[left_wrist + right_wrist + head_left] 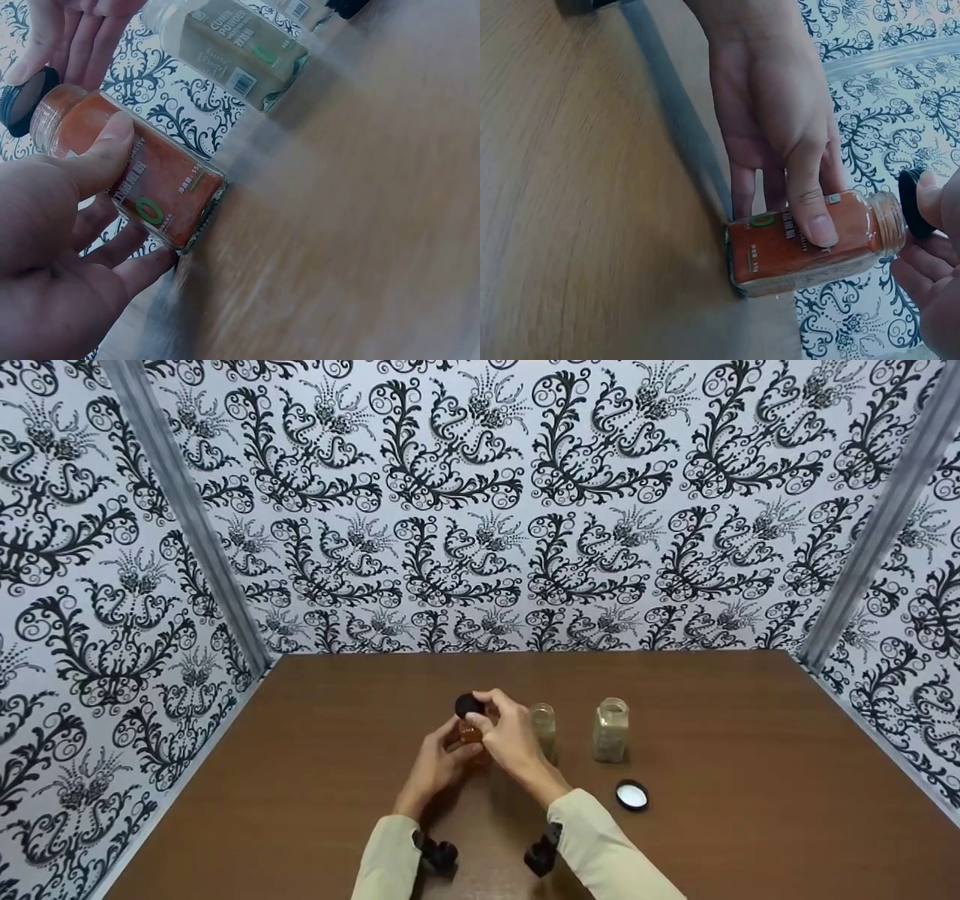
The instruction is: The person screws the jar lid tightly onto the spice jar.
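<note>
My left hand [436, 765] grips a square glass spice jar [161, 176] of orange-red powder, thumb across its label. The jar stands at the tabletop, its base close to or touching the wood. My right hand [513, 735] pinches a round black lid [915, 201] between thumb and fingers, just off the jar's threaded glass mouth [889, 221]. In the wrist views a narrow gap shows between lid and rim. Right of the hands stands a lidless jar of cumin powder [232, 49], partly hidden by the right hand in the head view.
A second lidless jar of greenish-beige powder [611, 733] stands further right on the brown table [735, 750]. Nearer me, a black lid [632, 795] lies with its white inside up. Patterned walls [480, 510] enclose the table's back and sides.
</note>
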Demonstrator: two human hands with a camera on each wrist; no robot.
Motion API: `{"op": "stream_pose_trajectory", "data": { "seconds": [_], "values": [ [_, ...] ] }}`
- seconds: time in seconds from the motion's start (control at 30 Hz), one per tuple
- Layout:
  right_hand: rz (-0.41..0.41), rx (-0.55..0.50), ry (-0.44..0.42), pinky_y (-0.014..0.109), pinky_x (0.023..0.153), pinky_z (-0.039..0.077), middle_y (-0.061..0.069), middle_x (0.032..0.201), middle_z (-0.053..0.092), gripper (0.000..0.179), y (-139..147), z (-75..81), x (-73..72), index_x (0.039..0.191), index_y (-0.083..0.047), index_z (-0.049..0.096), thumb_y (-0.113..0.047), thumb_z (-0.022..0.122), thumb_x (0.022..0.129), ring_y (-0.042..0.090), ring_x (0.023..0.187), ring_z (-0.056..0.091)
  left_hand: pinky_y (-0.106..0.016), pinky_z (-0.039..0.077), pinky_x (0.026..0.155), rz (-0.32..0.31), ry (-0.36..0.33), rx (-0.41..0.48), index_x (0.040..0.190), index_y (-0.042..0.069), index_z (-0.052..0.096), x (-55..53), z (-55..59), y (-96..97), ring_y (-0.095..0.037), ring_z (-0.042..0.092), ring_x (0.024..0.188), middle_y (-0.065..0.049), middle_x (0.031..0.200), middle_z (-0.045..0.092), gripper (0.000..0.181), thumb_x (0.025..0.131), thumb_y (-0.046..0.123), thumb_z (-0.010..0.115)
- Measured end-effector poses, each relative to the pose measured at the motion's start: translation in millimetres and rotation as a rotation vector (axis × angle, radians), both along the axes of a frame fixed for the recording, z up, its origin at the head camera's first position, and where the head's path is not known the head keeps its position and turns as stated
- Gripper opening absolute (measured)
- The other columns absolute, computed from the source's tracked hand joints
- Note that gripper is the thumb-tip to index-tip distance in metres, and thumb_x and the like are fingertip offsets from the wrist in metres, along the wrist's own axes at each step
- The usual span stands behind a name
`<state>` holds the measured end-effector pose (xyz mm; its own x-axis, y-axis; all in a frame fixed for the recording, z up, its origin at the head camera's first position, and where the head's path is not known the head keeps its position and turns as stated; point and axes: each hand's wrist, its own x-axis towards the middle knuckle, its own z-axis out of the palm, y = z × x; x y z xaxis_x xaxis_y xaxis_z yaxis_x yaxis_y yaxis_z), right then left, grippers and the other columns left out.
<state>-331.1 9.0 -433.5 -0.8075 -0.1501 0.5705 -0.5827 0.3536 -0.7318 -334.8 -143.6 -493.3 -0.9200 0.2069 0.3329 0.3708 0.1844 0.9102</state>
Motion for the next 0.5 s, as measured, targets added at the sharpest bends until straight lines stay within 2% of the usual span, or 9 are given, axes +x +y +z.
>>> {"op": "stream_pose_trajectory", "data": {
  "seconds": [0.1, 0.3, 0.5],
  "values": [
    [-0.015, -0.005, 0.014, 0.041, 0.094, 0.057, 0.019, 0.120, 0.071, 0.024, -0.7, -3.7, -0.8, 0.114, 0.000, 0.068, -0.005, 0.071, 0.091, 0.031, 0.108, 0.070, -0.043, 0.050, 0.107, 0.006, 0.010, -0.018, 0.151, 0.005, 0.042, -0.5, -0.8, -0.8, -0.037, 0.059, 0.129, -0.024, 0.142, 0.056, 0.061, 0.096, 0.009, 0.066],
    [-0.031, -0.003, 0.026, 0.046, 0.094, 0.057, 0.019, 0.119, 0.072, 0.023, 0.7, -7.2, -1.6, 0.112, 0.000, 0.068, -0.006, 0.071, 0.090, 0.032, 0.108, 0.070, -0.043, 0.050, 0.106, 0.008, -0.020, -0.030, 0.153, 0.009, 0.041, 1.3, -0.5, -1.0, -0.037, 0.058, 0.130, -0.022, 0.145, 0.055, 0.062, 0.096, 0.012, 0.066],
    [-0.032, 0.002, 0.043, 0.048, 0.090, 0.058, 0.020, 0.115, 0.073, 0.022, 2.0, -8.6, -1.2, 0.110, 0.000, 0.068, -0.006, 0.073, 0.090, 0.032, 0.104, 0.071, -0.039, 0.051, 0.106, 0.005, -0.030, 0.007, 0.152, 0.003, 0.040, 0.8, 0.5, -1.0, -0.038, 0.058, 0.129, -0.025, 0.139, 0.059, 0.062, 0.096, 0.009, 0.066]
  ]
}}
